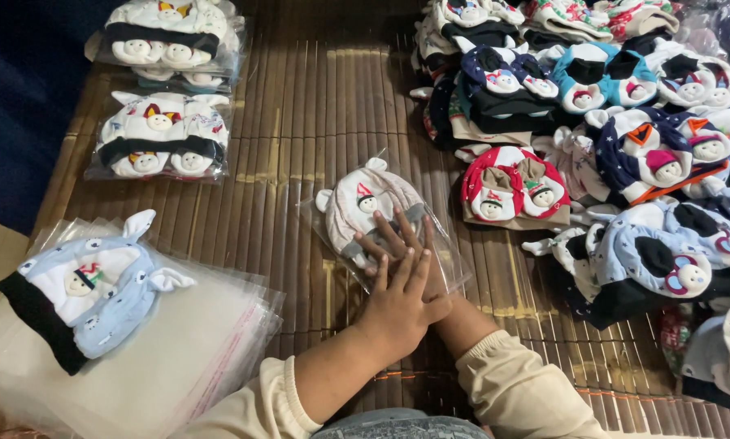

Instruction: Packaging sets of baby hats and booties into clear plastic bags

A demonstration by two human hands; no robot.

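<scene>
One bagged baby hat [371, 210] lies in the middle of the bamboo mat [300, 122], with both hands laid on its near end. The left hand [399, 305] lies on top, flat, fingers straight and close together; the right hand [397, 244] is beneath it, crossed under, fingers spread and pressing the clear bag [446, 264] down. Neither hand pinches anything; both press flat.

The hat is cream-white with two small ears, a grey band, and a small snowman face with a red cap stitched on its front. Its long axis runs from far left to near right, the eared crown pointing far and the band end near, under the hands. The bag's open end reaches past the hat to the near right.

At the near left, one pale blue hat [89, 289] with a black band and white ears rests on a stack of empty clear bags [186, 358]; the number of bags cannot be told. At the far left lie two packed bundles of white hats [163, 134], one beyond the other. On the right sits a loose heap of unbagged hats [625, 130] in blue, navy, red and white, too overlapped to count. Two cream sleeves [511, 390] show at the near edge.
</scene>
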